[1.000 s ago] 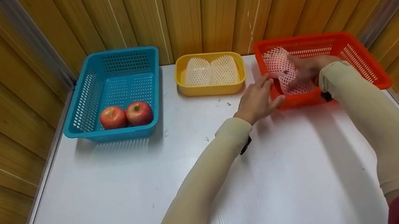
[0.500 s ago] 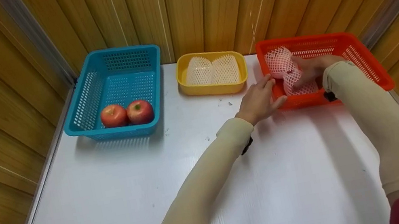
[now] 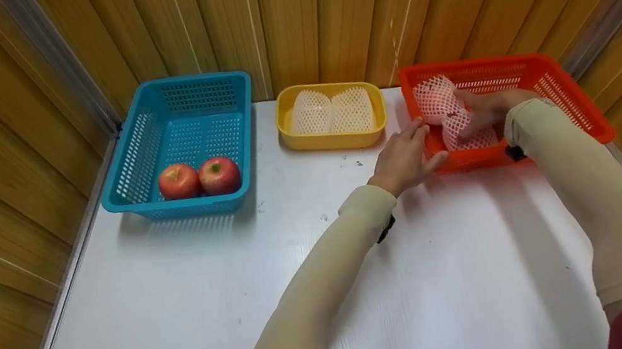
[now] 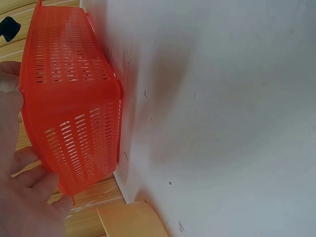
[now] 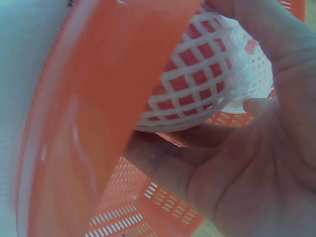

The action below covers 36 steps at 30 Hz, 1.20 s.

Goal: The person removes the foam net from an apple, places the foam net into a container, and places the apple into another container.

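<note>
My right hand (image 3: pixel 485 108) reaches into the red basket (image 3: pixel 578 108) and grips an apple in a white foam net (image 5: pixel 195 79). In the right wrist view its thumb lies above the netted apple and the fingers below; the basket wall hides part of it. Just behind, in the head view, another netted apple (image 3: pixel 434 100) sits at the basket's left end. My left hand (image 3: pixel 401 158) rests at the near left corner of this basket, thumb spread along the front side. In the left wrist view its fingers (image 4: pixel 45 183) meet the rim, with nothing else in the hand.
A yellow tub (image 3: pixel 335 139) holding two white foam nets (image 3: pixel 352 109) stands against the wooden wall. To the left is a blue basket (image 3: pixel 188 205) with two bare apples (image 3: pixel 219 175) at its near end. All stand on a white table (image 3: pixel 184 325) with walls on three sides.
The right hand and the netted apple shift only slightly inside the red basket. The left hand stays at the basket's corner. The head view has shifted a little.
</note>
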### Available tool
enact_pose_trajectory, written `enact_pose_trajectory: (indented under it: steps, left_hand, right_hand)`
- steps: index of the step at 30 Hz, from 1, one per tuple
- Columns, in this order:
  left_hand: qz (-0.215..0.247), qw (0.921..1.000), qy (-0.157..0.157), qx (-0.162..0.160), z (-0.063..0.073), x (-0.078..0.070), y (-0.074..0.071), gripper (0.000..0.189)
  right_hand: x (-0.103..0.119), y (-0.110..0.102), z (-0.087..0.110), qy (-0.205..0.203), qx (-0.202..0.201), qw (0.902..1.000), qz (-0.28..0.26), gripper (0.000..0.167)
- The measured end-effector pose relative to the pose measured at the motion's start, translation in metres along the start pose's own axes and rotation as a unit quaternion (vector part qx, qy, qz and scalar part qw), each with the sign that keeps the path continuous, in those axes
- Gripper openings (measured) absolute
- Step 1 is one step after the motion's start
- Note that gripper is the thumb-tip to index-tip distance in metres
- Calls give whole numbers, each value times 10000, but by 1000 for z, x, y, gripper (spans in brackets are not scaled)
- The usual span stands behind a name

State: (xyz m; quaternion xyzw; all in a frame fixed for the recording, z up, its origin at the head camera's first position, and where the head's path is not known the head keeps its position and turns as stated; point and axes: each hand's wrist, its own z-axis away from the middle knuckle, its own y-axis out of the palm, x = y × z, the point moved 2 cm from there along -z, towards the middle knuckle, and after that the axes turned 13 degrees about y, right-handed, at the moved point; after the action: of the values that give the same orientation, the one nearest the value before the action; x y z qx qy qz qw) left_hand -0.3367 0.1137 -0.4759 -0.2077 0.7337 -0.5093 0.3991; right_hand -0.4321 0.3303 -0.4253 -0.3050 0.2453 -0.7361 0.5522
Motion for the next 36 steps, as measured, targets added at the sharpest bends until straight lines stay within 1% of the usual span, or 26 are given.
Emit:
enact_pose_trajectory:
  steps: [3, 7, 11, 16, 18, 20, 27, 36]
  left_hand:
    - [-24, 10000, 37, -41, 0, 0, 0, 75]
    - [-25, 9999, 66, -94, 1, 0, 0, 74]
    - [22, 9999, 52, -95, 2, 0, 1, 74]
    - [52, 10000, 37, -54, 3, 0, 1, 75]
    - [59, 10000, 34, -51, 3, 0, 1, 75]
    - [69, 10000, 20, -47, 3, 0, 0, 76]
    - [148, 9999, -39, -6, 3, -1, -2, 76]
    - [125, 9999, -5, -58, 2, -1, -1, 76]
  right_hand:
    - [0, 0, 1, 50, 26, 9999, -114, 128]
    - [-1, 0, 1, -42, -4, 10000, -69, 126]
    - [-3, 0, 2, -268, -200, 9993, 179, 120]
    - [-5, -4, 1, -693, -503, 9940, 682, 104]
    - [-7, -5, 0, -801, -583, 9920, 781, 99]
    - [-8, -8, 2, -859, -648, 9908, 821, 98]
    - [-15, -16, 14, -554, -732, 9943, 536, 111]
    - [-20, -21, 20, -504, -1065, 9919, 478, 111]
